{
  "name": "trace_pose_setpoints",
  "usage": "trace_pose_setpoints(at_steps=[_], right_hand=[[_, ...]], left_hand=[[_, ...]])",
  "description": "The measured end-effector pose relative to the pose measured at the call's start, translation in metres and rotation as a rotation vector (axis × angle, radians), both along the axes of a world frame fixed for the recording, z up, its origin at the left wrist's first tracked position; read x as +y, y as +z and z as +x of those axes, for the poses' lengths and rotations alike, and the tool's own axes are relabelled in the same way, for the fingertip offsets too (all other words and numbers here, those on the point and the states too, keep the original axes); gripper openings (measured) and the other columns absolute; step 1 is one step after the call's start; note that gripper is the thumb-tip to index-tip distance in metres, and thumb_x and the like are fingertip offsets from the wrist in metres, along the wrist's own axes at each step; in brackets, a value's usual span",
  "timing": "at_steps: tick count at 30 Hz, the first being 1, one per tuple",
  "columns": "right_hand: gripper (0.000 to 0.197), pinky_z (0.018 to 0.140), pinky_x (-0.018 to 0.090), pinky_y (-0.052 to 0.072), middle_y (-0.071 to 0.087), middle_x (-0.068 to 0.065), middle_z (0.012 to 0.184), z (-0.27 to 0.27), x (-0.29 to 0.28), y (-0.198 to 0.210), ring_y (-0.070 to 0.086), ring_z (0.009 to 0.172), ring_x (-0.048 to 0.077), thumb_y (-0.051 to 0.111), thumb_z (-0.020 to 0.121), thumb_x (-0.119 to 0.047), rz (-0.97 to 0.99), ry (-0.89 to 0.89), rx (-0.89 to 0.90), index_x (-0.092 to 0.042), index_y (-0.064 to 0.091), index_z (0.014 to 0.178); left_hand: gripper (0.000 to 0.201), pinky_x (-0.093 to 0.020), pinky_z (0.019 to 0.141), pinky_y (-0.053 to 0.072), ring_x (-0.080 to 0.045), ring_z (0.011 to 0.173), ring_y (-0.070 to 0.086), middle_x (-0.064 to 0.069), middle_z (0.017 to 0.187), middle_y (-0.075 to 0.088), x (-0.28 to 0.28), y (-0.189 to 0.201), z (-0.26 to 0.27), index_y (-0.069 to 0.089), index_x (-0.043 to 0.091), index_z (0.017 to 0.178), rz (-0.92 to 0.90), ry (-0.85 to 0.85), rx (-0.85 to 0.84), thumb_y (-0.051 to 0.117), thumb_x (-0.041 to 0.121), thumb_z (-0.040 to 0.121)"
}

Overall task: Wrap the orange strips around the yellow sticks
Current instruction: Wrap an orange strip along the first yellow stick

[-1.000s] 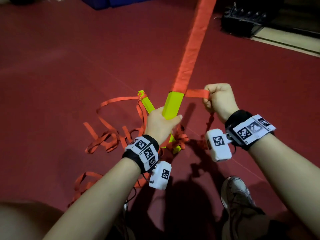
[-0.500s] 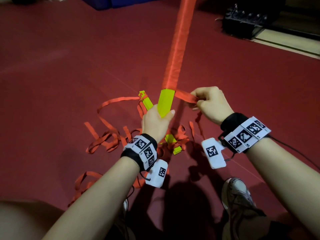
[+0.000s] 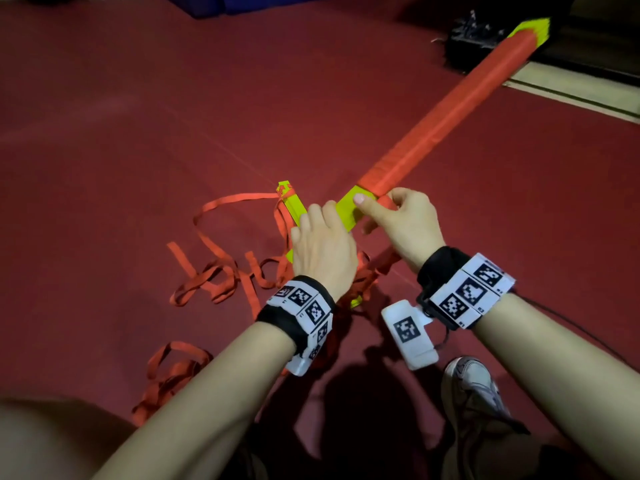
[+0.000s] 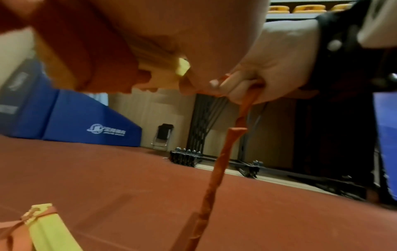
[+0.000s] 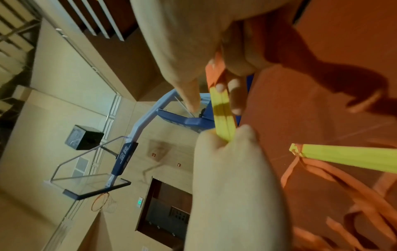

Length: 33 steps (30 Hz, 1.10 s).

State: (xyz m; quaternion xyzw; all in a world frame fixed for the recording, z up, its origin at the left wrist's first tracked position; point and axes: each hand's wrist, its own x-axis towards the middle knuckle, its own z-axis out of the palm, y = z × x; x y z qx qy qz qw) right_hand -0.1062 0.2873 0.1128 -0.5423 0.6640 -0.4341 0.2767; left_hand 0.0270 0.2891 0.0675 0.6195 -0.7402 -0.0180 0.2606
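Note:
A long yellow stick, mostly covered in wound orange strip, slants from the middle of the head view to the upper right. My left hand grips its bare lower end. My right hand holds it at the wrap's lower edge, thumb pressed on the yellow. In the left wrist view the right hand pinches the free strip, which hangs to the floor. A second yellow stick lies on the floor left of my hands, with a strip tied at its far end.
Loose orange strips sprawl over the red floor to the left and near my left forearm. A shoe is at the lower right. A black rack and a pale floor border stand at the far right, a blue mat at the back.
The wrapped stick has swung from pointing straight away to leaning right. My right hand has come in from holding the strip out sideways to the stick at the wrap's edge.

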Motion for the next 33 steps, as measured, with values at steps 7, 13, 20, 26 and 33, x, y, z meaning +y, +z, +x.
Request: trace_pose_setpoints(at_steps=[7,13,20,26,33], right_hand=[[0.045,0.058,0.035,0.032,0.047,-0.008,0.053,0.003,-0.004,-0.021,0.038,0.049,0.015,0.083,0.060,-0.052,0.036,-0.168,-0.277,-0.022,0.051,0.067],[0.039,0.053,0.032,0.030,0.041,-0.008,0.050,-0.013,-0.010,-0.024,0.034,0.047,0.014,0.081,0.072,-0.017,0.030,-0.111,-0.437,-0.022,0.044,0.064],[0.036,0.042,0.023,0.025,0.036,0.002,0.056,-0.020,-0.012,-0.020,0.029,0.043,0.013,0.076,0.084,-0.002,0.002,0.052,-0.473,-0.014,0.043,0.073],[0.034,0.048,0.019,0.030,0.049,-0.017,0.046,-0.026,-0.018,-0.018,0.038,0.039,0.000,0.076,0.088,-0.014,0.002,0.101,-0.225,-0.017,0.050,0.067],[0.069,0.046,0.023,0.034,0.060,0.004,0.051,-0.016,-0.013,-0.008,0.040,0.038,0.009,0.064,0.086,-0.065,0.112,0.112,-0.041,0.004,0.067,0.080]], left_hand=[[0.056,-0.044,0.081,0.040,-0.034,0.103,0.056,-0.012,0.120,0.058,0.007,-0.004,-0.006,0.053,0.004,0.134,-0.203,-0.079,-0.042,0.072,0.027,0.086],[0.043,-0.046,0.085,0.045,-0.035,0.106,0.056,-0.010,0.112,0.054,0.002,0.009,-0.007,0.048,0.011,0.115,0.103,-0.203,0.291,0.075,0.028,0.087],[0.044,-0.040,0.061,0.060,-0.031,0.070,0.070,-0.018,0.097,0.075,-0.010,0.019,0.019,0.044,0.014,0.124,1.089,-0.351,1.047,0.073,0.025,0.093],[0.011,-0.033,0.053,0.049,-0.023,0.047,0.053,-0.007,0.064,0.059,-0.006,0.013,0.015,0.058,0.007,0.100,0.816,-0.375,0.939,0.067,0.010,0.095],[0.033,-0.040,0.065,0.036,-0.044,0.093,0.067,-0.015,0.103,0.068,0.004,0.006,0.006,0.045,0.010,0.123,0.168,-0.106,-0.161,0.055,0.032,0.100]])
